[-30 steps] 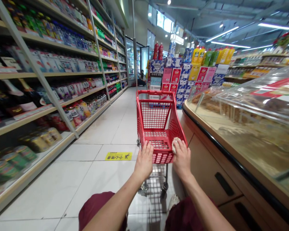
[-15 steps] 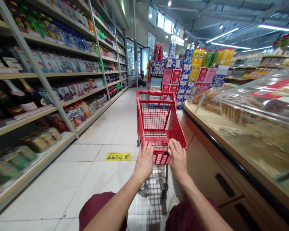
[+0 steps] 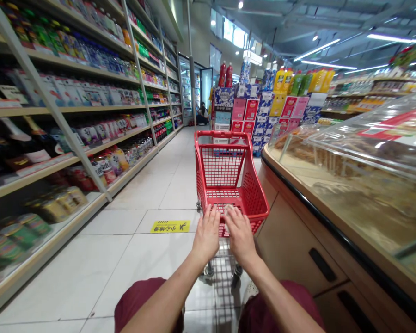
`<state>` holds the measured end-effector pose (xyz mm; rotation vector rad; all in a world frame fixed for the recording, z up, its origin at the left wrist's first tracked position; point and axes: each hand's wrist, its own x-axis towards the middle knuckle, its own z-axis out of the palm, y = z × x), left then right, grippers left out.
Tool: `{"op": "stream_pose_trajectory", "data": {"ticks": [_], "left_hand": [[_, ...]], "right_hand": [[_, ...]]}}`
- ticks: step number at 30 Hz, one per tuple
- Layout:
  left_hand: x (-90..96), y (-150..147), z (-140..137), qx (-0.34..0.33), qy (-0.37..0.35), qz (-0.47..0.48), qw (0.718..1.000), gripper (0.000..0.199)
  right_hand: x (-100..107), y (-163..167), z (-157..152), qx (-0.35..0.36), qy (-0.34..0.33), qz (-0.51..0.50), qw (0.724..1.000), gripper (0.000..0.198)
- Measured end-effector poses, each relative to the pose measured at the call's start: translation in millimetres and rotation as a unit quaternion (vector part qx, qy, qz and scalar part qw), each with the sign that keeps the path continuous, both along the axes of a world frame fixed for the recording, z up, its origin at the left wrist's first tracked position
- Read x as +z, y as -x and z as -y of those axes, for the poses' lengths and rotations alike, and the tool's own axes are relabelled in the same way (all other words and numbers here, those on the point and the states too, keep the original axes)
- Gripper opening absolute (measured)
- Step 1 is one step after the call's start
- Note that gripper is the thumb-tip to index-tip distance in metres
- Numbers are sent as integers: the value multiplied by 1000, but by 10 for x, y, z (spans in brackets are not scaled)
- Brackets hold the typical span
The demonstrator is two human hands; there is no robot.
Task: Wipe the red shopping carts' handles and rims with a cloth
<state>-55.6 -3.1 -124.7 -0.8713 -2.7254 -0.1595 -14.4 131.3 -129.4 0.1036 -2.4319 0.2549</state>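
A small red shopping cart [image 3: 224,166] with a grid basket stands on the floor in front of me. My left hand [image 3: 207,232] is at the near rim of the basket, its fingers hooked over the edge with the thumb side hidden. Close beside it, my right hand [image 3: 239,231] is bent over the same rim. A crumpled whitish cloth [image 3: 229,209] shows at its fingertips, pressed against the cart; most of it is hidden under the fingers.
Drink shelves [image 3: 104,108] line the left side. A wooden counter [image 3: 294,226] with clear covers stands close on the right. Stacked drink boxes [image 3: 242,111] rise beyond the cart. A person [image 3: 203,114] crouches far down the aisle. A yellow sticker [image 3: 170,226] marks the floor.
My right hand has slid left along the rim with the cloth, from the right corner to beside my left hand. The left hand has stayed in place.
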Motion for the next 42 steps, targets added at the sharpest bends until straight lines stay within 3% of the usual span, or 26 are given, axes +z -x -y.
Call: {"op": "stream_pose_trajectory", "data": {"ticks": [2, 7, 13, 19, 27, 31, 36, 39, 42], "left_hand": [[1, 2, 5, -4, 1, 1, 1000, 60], [-9, 7, 2, -12, -3, 0, 1000, 59], [-1, 1, 19, -8, -8, 3, 1000, 58], [90, -3, 22, -16, -3, 23, 1000, 53], [400, -123, -100, -4, -1, 17, 1000, 32], [435, -269, -241, -29, 6, 13, 999, 27], [459, -363, -366, -65, 18, 29, 997, 35], [487, -221, -287, -80, 19, 27, 996, 41], [485, -11, -141, -54, 34, 9, 998, 46]], "right_hand": [[9, 4, 61, 20, -5, 6, 1000, 50], [57, 33, -48, -72, 47, 2, 996, 49], [33, -3, 66, 15, 2, 10, 1000, 47], [-62, 54, -398, -119, 85, -48, 988, 45], [-302, 30, -559, -62, 91, -114, 987, 54], [-303, 26, -769, -49, 91, -117, 988, 55], [-195, 89, -1043, -64, 97, -76, 990, 48], [-79, 107, -969, -107, 94, -10, 990, 45], [10, 70, -607, -106, 86, 27, 990, 47]]}}
